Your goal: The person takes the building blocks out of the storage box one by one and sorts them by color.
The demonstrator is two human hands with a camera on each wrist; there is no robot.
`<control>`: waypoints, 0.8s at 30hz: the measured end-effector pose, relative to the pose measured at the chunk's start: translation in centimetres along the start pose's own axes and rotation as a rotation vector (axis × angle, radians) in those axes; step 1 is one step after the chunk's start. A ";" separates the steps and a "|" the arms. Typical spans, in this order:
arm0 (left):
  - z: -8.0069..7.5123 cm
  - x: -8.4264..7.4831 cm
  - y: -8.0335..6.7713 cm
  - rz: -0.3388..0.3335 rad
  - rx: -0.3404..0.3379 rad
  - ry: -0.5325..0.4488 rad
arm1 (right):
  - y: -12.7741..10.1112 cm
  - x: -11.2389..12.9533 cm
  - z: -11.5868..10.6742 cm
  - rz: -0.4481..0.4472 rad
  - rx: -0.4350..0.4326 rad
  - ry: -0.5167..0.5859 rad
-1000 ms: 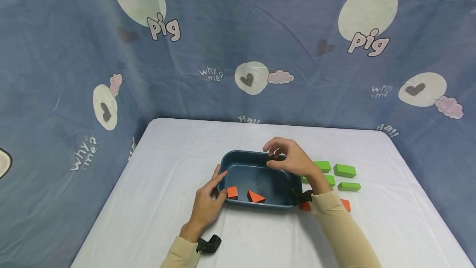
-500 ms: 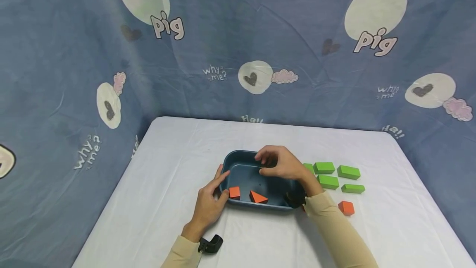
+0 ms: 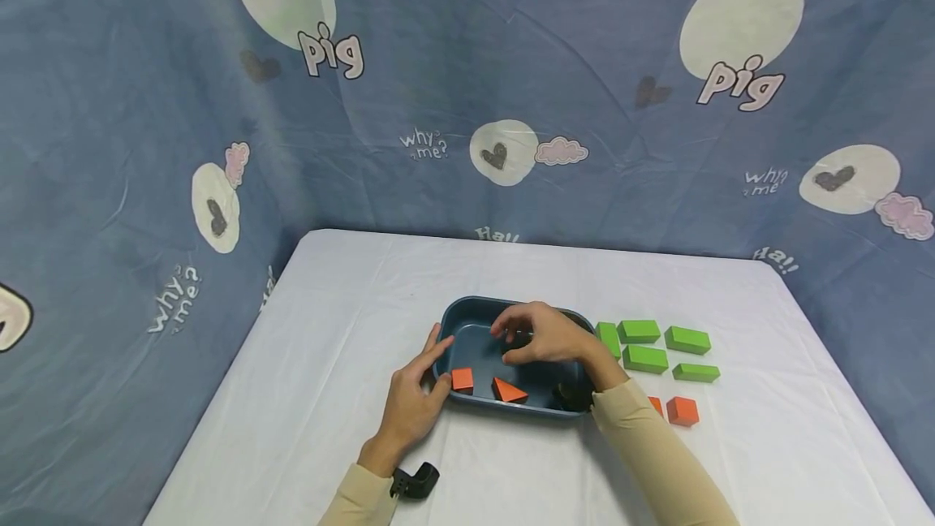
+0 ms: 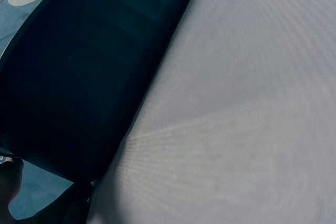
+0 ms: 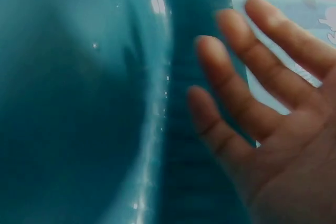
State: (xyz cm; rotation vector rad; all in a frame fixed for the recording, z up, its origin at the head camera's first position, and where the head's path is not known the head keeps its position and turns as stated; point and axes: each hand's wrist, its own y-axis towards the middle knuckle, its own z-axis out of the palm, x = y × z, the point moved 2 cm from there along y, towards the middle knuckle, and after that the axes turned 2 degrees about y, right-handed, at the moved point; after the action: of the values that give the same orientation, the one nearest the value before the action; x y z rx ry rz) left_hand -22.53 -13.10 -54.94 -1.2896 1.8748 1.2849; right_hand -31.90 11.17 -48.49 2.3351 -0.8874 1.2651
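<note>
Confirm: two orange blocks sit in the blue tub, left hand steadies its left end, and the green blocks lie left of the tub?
Not quite. The head view shows the green blocks lying right of the blue tub. The orange blocks and left hand are as stated.

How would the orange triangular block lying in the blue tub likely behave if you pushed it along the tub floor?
The orange triangular block lies on a flat face, so it would probably slide, not roll. It looks solid and sharp-edged, so likely stiff. The blue tub shows glossy highlights in the right wrist view, so the floor may be slick, letting it skid easily.
</note>
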 end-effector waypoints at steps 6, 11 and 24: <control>0.0 -0.1 -0.1 0.000 -0.004 -0.013 | 0.2 -0.5 1.0 0.052 0.163 -0.050; 0.1 -0.2 -0.3 -0.007 0.005 -0.009 | 0.0 -0.6 1.9 0.098 0.226 -0.059; 0.0 -0.1 0.0 0.008 0.000 -0.010 | 0.1 -0.7 2.1 0.124 0.292 -0.063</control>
State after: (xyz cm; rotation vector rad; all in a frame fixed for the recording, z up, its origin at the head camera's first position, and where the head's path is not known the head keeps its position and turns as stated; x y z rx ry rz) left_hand -22.47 -13.06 -54.89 -1.2750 1.8748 1.2935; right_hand -30.94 10.13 -50.27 2.5903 -0.9347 1.4650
